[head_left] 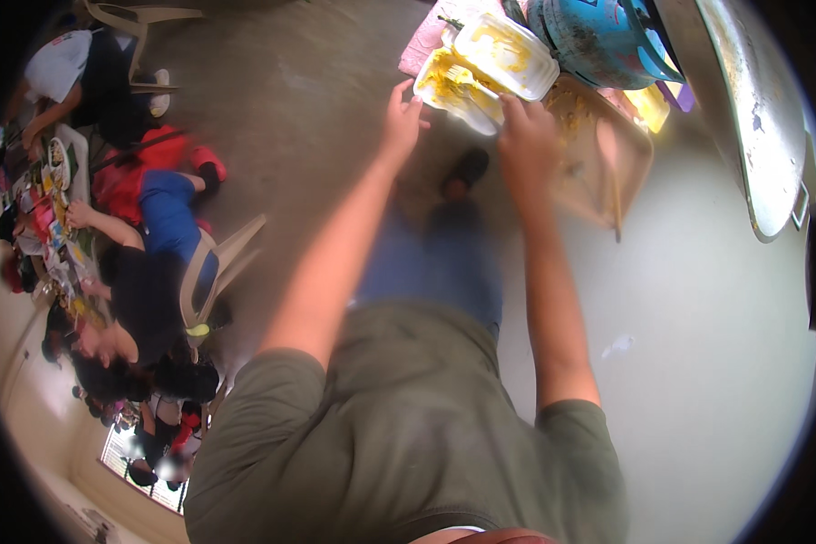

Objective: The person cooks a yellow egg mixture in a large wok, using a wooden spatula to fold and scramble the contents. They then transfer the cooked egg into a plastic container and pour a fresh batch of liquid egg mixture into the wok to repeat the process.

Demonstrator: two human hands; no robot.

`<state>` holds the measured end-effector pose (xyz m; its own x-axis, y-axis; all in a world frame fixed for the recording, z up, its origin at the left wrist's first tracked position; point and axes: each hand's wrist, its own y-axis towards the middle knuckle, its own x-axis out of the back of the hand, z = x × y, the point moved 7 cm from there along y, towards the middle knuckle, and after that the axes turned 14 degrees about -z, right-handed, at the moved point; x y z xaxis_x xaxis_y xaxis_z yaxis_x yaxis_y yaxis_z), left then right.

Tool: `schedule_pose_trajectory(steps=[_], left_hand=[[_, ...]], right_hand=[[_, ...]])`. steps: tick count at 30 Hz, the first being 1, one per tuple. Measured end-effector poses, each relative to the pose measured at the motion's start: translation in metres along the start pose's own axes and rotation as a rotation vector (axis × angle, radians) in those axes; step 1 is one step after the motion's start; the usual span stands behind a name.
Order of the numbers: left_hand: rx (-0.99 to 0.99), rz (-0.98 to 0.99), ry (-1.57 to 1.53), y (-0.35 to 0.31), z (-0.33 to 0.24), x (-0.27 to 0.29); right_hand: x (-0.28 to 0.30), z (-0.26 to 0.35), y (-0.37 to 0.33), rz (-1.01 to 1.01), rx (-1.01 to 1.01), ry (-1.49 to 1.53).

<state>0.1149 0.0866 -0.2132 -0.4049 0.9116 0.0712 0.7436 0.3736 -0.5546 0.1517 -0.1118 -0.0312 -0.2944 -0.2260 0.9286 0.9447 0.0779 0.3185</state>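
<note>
While the person in the olive shirt (417, 408) is reaching forward with both bare arms, we are watching a foam container (438, 71) lying open between the two hands, at the top centre of the view. Its white hinged lid (494, 41) is leaning open on the far side, and yellow smears are coating both halves. A white plastic fork (463, 74) is resting across the base, its handle pointing toward the right hand (530, 140).

We are seeing the left hand (399, 122) sitting at the container's left corner, its index finger and thumb slightly spread around the rim; whether they are pinching it, we cannot tell. The right hand is bunching its fingers at the near right edge, just beside the fork's handle; blur is hiding whether they are pinching the fork, the rim or both.

Beneath and beside the right hand, a tan tray (639, 168) is carrying a long-handled wooden utensil (609, 159). A blue gas cylinder (594, 45) is standing beyond the lid, and a large metal sheet (762, 118) is curving along the far right. On our left, a seated person in a dark top (150, 295) is leaning toward a crowded table.
</note>
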Motion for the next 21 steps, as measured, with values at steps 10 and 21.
schedule_pose_trajectory(steps=[10, 21], left_hand=[[-0.025, 0.052, -0.083, 0.03, 0.006, 0.009], [0.011, 0.079, -0.112, 0.035, 0.011, 0.011]], right_hand=[[-0.035, 0.047, 0.013, 0.003, 0.194, -0.137], [-0.016, 0.047, -0.019, 0.067, -0.031, -0.138]])
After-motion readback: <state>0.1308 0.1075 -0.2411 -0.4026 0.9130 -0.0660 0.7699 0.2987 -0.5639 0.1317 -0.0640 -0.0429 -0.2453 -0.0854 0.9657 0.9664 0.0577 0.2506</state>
